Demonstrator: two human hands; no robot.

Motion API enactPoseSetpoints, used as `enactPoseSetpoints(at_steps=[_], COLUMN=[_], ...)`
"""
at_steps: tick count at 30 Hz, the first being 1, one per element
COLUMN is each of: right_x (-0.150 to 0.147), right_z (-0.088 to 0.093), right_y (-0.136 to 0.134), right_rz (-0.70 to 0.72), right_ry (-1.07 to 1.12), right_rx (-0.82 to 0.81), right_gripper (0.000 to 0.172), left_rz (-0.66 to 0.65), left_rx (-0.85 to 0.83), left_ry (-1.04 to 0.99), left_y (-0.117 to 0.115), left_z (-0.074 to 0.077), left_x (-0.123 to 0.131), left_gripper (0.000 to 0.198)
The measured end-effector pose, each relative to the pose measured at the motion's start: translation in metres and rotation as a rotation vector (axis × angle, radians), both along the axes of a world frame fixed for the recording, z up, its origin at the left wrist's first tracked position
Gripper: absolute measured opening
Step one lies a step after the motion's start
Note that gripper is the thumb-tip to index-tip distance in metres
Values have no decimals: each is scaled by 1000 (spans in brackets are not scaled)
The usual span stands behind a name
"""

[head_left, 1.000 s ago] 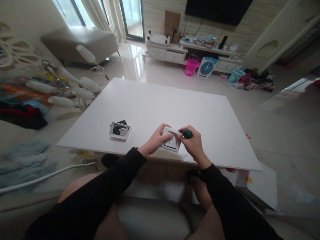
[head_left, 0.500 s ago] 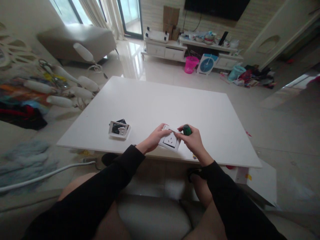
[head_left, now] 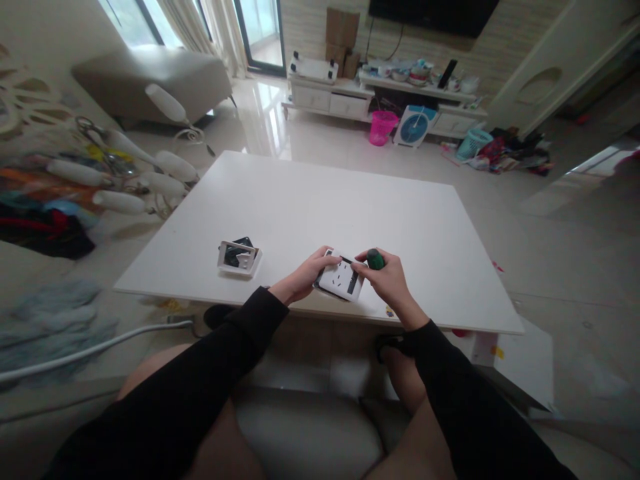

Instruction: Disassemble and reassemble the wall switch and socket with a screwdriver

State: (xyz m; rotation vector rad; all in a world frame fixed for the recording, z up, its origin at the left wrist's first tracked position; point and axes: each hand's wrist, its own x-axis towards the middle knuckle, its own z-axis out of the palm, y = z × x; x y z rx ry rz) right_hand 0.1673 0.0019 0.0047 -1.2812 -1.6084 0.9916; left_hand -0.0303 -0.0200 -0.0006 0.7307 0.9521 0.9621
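Observation:
A white wall socket [head_left: 341, 281] is tilted up off the white table [head_left: 310, 213] near its front edge, dark at its right side. My left hand [head_left: 303, 275] grips the socket's left edge with curled fingers. My right hand [head_left: 387, 280] is closed round a green-handled screwdriver [head_left: 375, 259], whose tip meets the socket's top right edge. A second socket part, a white frame with a black insert [head_left: 239, 257], lies on the table to the left, apart from both hands.
Left of the table stands a white rack of rounded arms [head_left: 135, 180] with cloths beside it. Beyond the table are a TV cabinet [head_left: 350, 100], a pink bin [head_left: 381, 127] and a blue fan [head_left: 413, 127]. A white cable [head_left: 90, 350] runs across the floor at left.
The socket has tipped up more between my hands, now showing its dark right side. Both hands stay on it near the table's front edge.

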Motion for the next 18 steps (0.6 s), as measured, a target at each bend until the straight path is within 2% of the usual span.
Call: enactPoseSetpoints(at_steps=[4,14,18], right_x=[-3,-4,-3], right_z=[1,1,2], right_y=[-2,1,0], right_rz=[16,9,-12], right_ry=[-22,8,25], right_rx=[42,16,36], right_gripper=[20,24,24], left_rz=[0,3,-1], left_rx=[-3,9,3], left_ry=[11,31,-17], left_y=[-1,0,-2], left_z=[3,1,3], left_x=[1,3,3], left_gripper=[41,41,49])
